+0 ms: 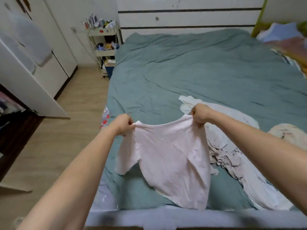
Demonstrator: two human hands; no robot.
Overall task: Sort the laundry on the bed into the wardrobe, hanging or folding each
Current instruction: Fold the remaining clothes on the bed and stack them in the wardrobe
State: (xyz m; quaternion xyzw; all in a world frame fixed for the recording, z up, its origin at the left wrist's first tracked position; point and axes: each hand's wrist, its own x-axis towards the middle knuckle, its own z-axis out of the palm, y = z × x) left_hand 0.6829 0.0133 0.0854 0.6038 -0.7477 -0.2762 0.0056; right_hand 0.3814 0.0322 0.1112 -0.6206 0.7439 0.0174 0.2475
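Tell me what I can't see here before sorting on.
Head view only:
- Wardrobe inside: cut off by the left edge, dark, blurred.
- Laundry pile: partly behind the right arm and the held shirt.
- Both hands' grip, left hand, right hand: fingertips buried in cloth.
- Cart contents: too small.

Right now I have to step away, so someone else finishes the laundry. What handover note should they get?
Left hand and right hand: each has a grip on a shoulder of the pale pink shirt, held up over the bed.
Still on the bed: a pile of light clothes at the right.
Wardrobe stands open at the left.
Left: fold or hang this shirt, then the pile.
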